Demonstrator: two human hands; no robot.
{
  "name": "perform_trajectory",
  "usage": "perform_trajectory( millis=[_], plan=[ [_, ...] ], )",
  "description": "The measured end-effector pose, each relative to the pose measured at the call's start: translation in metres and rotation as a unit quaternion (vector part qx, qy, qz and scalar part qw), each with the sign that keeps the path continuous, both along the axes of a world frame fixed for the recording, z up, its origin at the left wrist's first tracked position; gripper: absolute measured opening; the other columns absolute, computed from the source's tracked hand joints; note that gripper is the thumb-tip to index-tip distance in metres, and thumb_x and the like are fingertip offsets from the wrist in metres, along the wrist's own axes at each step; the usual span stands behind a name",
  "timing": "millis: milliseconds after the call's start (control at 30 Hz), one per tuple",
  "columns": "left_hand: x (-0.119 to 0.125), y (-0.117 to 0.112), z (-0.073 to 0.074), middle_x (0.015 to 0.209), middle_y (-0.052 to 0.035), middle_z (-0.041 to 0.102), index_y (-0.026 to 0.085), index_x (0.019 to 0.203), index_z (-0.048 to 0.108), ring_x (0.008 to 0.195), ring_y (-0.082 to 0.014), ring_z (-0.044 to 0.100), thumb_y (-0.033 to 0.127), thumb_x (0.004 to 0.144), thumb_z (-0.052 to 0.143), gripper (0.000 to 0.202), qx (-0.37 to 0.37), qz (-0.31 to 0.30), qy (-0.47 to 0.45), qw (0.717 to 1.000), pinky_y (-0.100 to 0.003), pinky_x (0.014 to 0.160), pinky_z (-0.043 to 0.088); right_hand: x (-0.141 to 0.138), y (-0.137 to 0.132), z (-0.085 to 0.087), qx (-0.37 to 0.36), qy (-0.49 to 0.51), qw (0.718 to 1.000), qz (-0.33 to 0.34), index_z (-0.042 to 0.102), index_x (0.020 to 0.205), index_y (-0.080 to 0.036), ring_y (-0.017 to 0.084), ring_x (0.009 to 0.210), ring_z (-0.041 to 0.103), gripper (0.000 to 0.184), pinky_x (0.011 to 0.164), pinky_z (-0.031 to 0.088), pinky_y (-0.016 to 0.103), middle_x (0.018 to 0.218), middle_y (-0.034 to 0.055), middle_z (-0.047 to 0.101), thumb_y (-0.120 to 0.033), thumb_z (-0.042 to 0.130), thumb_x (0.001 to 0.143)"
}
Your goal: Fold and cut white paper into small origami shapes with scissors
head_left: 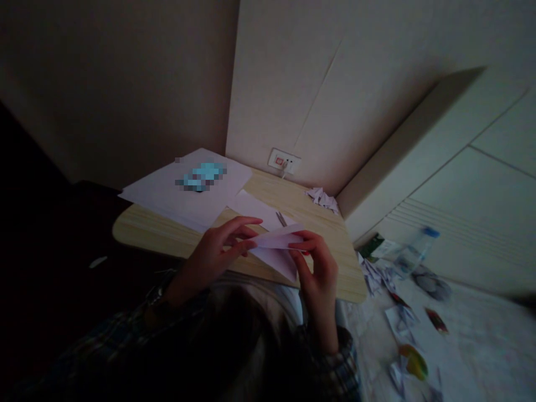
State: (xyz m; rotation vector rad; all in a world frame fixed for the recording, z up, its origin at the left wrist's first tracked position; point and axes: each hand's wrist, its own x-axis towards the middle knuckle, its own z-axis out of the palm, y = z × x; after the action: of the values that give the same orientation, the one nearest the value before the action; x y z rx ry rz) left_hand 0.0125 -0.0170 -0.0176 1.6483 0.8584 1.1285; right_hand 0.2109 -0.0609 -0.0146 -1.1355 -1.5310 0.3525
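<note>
A folded piece of white paper (pixel 274 238) is held between both hands above the front of the wooden table. My left hand (pixel 224 243) pinches its left end between thumb and fingers. At the right end, my right hand (pixel 314 257) grips the same paper with thumb and fingertips. Just beyond the paper lie scissors (pixel 281 218), their blades showing; a bit of red by my right hand may be their handle, mostly hidden. Under them, a loose white sheet (pixel 254 205) rests on the table.
Large white sheets (pixel 163 192) with a blurred-out blue item (pixel 203 176) cover the table's (pixel 352 273) left. Folded paper pieces (pixel 322 199) sit at its back right corner. Beyond is a wall socket (pixel 285 161). Rightward, a plastic bottle (pixel 414 254) and more folded papers lie on a bed-like surface.
</note>
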Motion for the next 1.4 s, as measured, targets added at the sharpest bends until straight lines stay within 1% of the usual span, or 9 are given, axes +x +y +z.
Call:
perform_trajectory(
  millis=[200, 333, 500, 567, 733, 967, 1100, 1267, 1400],
  plan=[
    [0.002, -0.001, 0.004, 0.094, -0.0019, 0.073, 0.022, 0.114, 0.062, 0.088, -0.0164, 0.068, 0.034, 0.08, 0.066, 0.036, -0.005, -0.018, 0.007, 1.0, -0.025, 0.082, 0.053, 0.0, -0.002, 0.001, 0.007, 0.04, 0.999, -0.011, 0.064, 0.086, -0.025, 0.02, 0.107, 0.056, 0.006, 0.077, 0.049, 0.032, 0.11, 0.004, 0.06, -0.02, 0.06, 0.087],
    [0.003, 0.002, 0.003, 0.096, -0.0041, 0.073, 0.019, 0.109, 0.062, 0.088, -0.0181, 0.068, 0.031, 0.081, 0.062, 0.031, -0.033, 0.017, -0.022, 0.999, -0.025, 0.076, 0.054, -0.002, -0.002, 0.004, 0.001, 0.03, 0.999, -0.036, 0.065, 0.088, -0.025, 0.02, 0.115, 0.051, 0.007, 0.071, 0.052, 0.027, 0.12, 0.0054, 0.053, -0.021, 0.062, 0.084],
    [0.003, 0.005, 0.003, 0.097, -0.0041, 0.073, 0.019, 0.104, 0.064, 0.088, -0.0179, 0.068, 0.029, 0.079, 0.063, 0.027, -0.031, 0.057, -0.031, 0.997, -0.024, 0.072, 0.053, -0.003, 0.006, -0.003, -0.024, 0.103, 0.993, -0.051, 0.055, 0.111, -0.028, 0.02, 0.113, 0.053, 0.039, 0.07, 0.053, 0.026, 0.134, 0.007, 0.043, -0.025, 0.071, 0.075],
    [0.003, 0.004, 0.005, 0.093, -0.0037, 0.073, 0.018, 0.103, 0.064, 0.084, -0.0174, 0.068, 0.03, 0.079, 0.062, 0.027, -0.035, 0.063, -0.028, 0.997, -0.023, 0.069, 0.053, -0.002, 0.009, -0.007, -0.05, 0.141, 0.987, -0.06, 0.053, 0.112, -0.026, 0.019, 0.107, 0.056, 0.043, 0.071, 0.052, 0.026, 0.128, 0.0073, 0.048, -0.029, 0.072, 0.073],
    [0.002, 0.003, 0.008, 0.094, -0.0039, 0.073, 0.018, 0.102, 0.064, 0.081, -0.0169, 0.067, 0.031, 0.079, 0.062, 0.027, -0.04, 0.068, -0.025, 0.997, -0.023, 0.068, 0.052, 0.0, 0.006, -0.009, -0.146, 0.158, 0.977, -0.008, 0.065, 0.084, -0.021, 0.015, 0.07, 0.058, 0.015, 0.06, 0.049, 0.024, 0.077, -0.0001, 0.064, -0.036, 0.064, 0.081],
    [0.004, 0.009, -0.006, 0.099, -0.0061, 0.071, 0.018, 0.102, 0.06, 0.09, -0.0198, 0.068, 0.032, 0.079, 0.063, 0.027, -0.026, 0.085, -0.02, 0.996, -0.029, 0.075, 0.055, -0.003, 0.005, -0.006, -0.16, 0.165, 0.973, 0.03, 0.069, 0.084, -0.022, 0.017, 0.066, 0.062, 0.015, 0.055, 0.049, 0.026, 0.079, 0.0023, 0.071, -0.035, 0.067, 0.077],
    [0.004, 0.01, -0.009, 0.104, -0.0066, 0.066, 0.019, 0.094, 0.057, 0.09, -0.0194, 0.065, 0.028, 0.079, 0.064, 0.018, 0.038, 0.123, 0.027, 0.991, -0.029, 0.067, 0.055, -0.005, 0.005, -0.007, -0.165, 0.155, 0.974, -0.009, 0.071, 0.085, -0.02, 0.017, 0.061, 0.062, 0.02, 0.052, 0.048, 0.027, 0.077, 0.0036, 0.072, -0.037, 0.069, 0.075],
    [0.002, 0.007, -0.007, 0.103, -0.0051, 0.055, 0.02, 0.077, 0.063, 0.095, -0.0191, 0.056, 0.014, 0.081, 0.058, 0.009, 0.232, 0.16, 0.129, 0.951, -0.031, 0.078, 0.052, -0.007, 0.005, -0.004, -0.135, 0.119, 0.982, -0.052, 0.067, 0.073, -0.019, 0.016, 0.06, 0.061, 0.016, 0.054, 0.047, 0.026, 0.067, 0.0009, 0.069, -0.035, 0.066, 0.075],
    [0.002, 0.008, -0.009, 0.113, -0.0058, 0.051, 0.023, 0.097, 0.068, 0.096, -0.0188, 0.053, 0.012, 0.083, 0.056, 0.022, 0.284, 0.109, 0.167, 0.938, -0.034, 0.081, 0.051, -0.008, 0.005, -0.001, -0.11, 0.07, 0.989, -0.067, 0.062, 0.067, -0.019, 0.014, 0.057, 0.057, 0.016, 0.054, 0.045, 0.025, 0.062, -0.0015, 0.063, -0.032, 0.064, 0.078]
  ],
)
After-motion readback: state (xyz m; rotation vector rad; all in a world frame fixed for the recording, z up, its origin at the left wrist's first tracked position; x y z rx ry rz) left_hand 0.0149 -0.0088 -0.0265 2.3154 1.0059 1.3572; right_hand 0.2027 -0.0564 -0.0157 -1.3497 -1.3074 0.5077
